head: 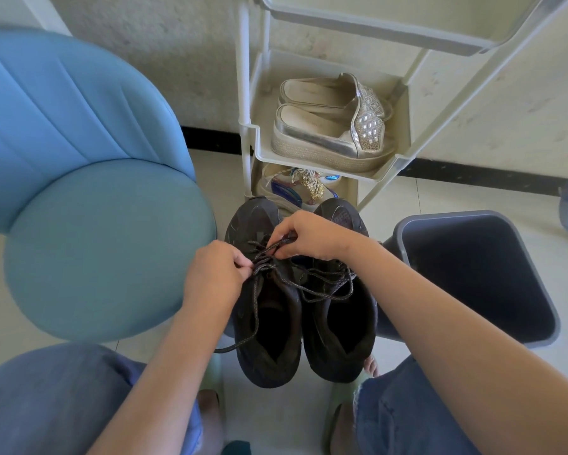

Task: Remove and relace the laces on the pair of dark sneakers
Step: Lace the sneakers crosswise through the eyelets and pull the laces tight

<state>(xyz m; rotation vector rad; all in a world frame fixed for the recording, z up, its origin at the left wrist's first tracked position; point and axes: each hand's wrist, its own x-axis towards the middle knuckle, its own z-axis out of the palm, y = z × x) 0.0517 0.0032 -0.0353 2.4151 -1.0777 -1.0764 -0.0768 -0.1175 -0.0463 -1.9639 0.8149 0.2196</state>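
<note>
Two dark sneakers stand side by side on the floor between my knees, toes pointing away from me. Over the left sneaker (266, 323), my left hand (215, 274) pinches its dark speckled lace (254, 310) at the left eyelets. My right hand (312, 236) pinches a lace loop above the same shoe's tongue. One loose lace end trails down the left side toward the floor. The right sneaker (341, 326) has loosened laces lying across its opening.
A blue padded chair (89, 198) stands to the left. A cream shoe rack (325, 159) behind the sneakers holds silver slip-ons (331, 129) and colourful trainers (295, 187). A grey bin (479, 277) sits right of the sneakers. My jeans-clad knees frame the bottom.
</note>
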